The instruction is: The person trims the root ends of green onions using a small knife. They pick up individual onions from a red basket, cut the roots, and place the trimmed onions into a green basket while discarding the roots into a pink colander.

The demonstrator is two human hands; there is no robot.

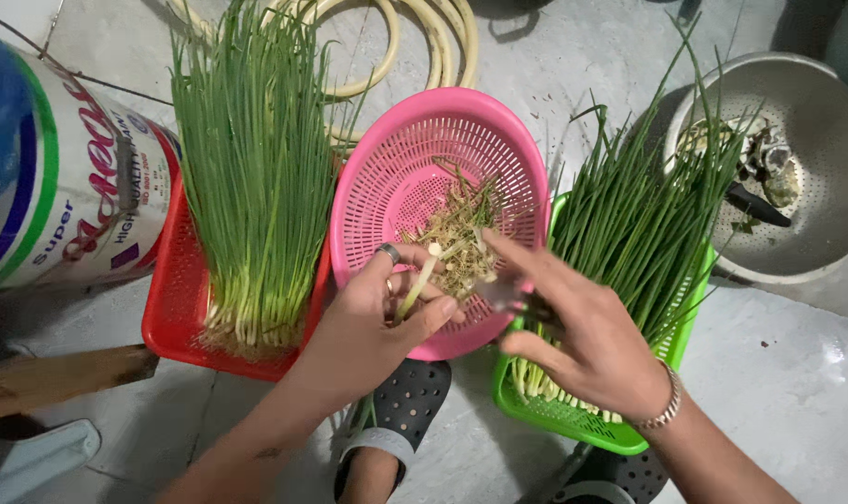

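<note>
Fingers of my left hand (377, 317) pinch one pale green onion stalk (417, 285) over the round pink plastic colander (387, 177); my right hand (587, 341) spreads wide above the green plastic basket (536, 411).

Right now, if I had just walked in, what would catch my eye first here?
Probably the round pink plastic colander in the middle, holding a small heap of trimmed roots. Tall bunches of green chives flank it: one standing in a red plastic basket on the left, another in a green plastic basket on the right. Over the colander, the left hand pinches a pale chive stalk, and the right hand hovers beside it.
</note>
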